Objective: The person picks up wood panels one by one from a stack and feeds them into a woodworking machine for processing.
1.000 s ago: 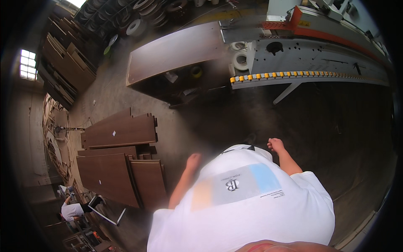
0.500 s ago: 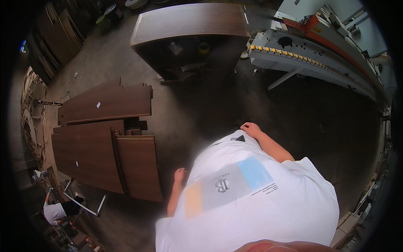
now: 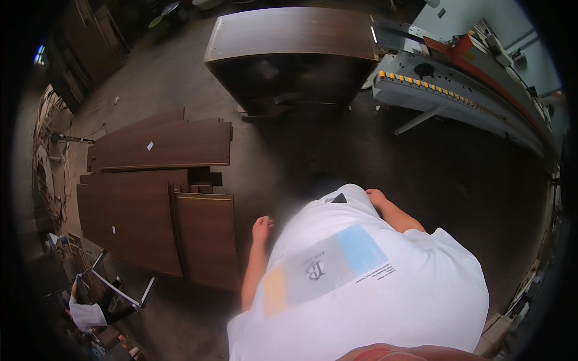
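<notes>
Dark walnut-brown laminate is what fills this workshop floor: the biggest piece, a long flat board-topped stack or bench of dark brown wood [image 3: 292,36], stands at twelve o'clock from the person, butted against a long grey edge-banding machine with a row of yellow-tipped rollers [image 3: 457,99] running off toward two o'clock. Nearer, at about ten o'clock, lies a low pile of dark brown rectangular laminated panels [image 3: 159,144], and just beside it at nine o'clock a smaller brown panel with a pale edge strip [image 3: 208,237], flat on the grey concrete floor [image 3: 271,174]. That nearest panel looks stiff and fairly heavy, with a smooth face that would slide under a palm, so I'd judge it best taken by its two long edges rather than a corner, which could chip. The left hand [image 3: 262,228] hangs empty near that panel's right edge, fingers loosely together and slightly curled, not touching it. The right hand [image 3: 376,197] rests against the front of the white T-shirt [image 3: 373,283], empty too as far as shows, though its fingers are partly hidden.
</notes>
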A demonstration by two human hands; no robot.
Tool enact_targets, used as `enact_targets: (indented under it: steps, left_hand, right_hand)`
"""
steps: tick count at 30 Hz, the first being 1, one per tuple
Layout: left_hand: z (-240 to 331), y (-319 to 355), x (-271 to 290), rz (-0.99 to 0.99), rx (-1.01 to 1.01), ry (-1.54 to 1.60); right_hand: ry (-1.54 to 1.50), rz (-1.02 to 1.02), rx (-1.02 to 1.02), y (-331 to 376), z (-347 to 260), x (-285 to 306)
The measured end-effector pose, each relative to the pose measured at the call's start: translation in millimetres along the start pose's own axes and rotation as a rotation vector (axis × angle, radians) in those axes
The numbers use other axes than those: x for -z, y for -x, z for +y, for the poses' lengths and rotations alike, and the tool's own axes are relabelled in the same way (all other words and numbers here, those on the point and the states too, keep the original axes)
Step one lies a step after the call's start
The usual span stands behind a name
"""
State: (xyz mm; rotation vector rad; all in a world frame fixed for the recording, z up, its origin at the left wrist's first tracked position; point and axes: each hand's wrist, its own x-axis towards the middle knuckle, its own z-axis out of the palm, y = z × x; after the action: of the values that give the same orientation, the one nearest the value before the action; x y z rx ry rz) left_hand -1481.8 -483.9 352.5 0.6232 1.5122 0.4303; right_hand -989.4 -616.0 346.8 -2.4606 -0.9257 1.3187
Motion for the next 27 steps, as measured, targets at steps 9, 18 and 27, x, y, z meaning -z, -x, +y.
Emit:
enact_targets:
  steps: [9, 18, 27]
  left_hand:
    - [-7, -9, -25, -0.05, -0.024, -0.476]
    - [44, -27, -28, 0.278, -0.031, 0.035]
    - [18, -33, -7, 0.363, 0.059, 0.399]
  right_hand:
    - [-0.158, -0.155, 0.212, -111, -80, 43]
    - [0.062, -0.377, 0.336, -245, -121, 67]
    - [-0.286, -0.62, 0.122, -231, -310, 40]
